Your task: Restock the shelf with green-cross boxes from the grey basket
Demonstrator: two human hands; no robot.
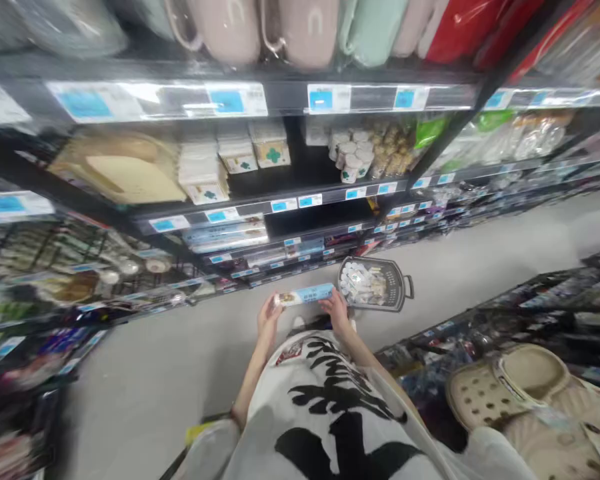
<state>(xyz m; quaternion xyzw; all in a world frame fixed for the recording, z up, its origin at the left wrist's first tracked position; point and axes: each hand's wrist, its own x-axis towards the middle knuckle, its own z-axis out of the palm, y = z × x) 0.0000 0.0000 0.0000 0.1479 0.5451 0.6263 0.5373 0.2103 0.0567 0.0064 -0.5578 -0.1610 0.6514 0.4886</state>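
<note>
A long, slim blue-and-white box lies level between my two hands, in front of my body and above the aisle floor. My left hand grips its left end with bent fingers. Around the right end close the fingers of my right hand. Printing shows on the box, too small to read. Just right of my right hand, a dark shopping basket stands on the floor with small white and tan packs in it. Similar long blue-and-white boxes lie on a low shelf ahead.
Dark shelving with price labels runs along the front. It bears pink mugs, white packs and small rolls. Beige clogs hang close at the lower right. Grey floor stretches along the aisle.
</note>
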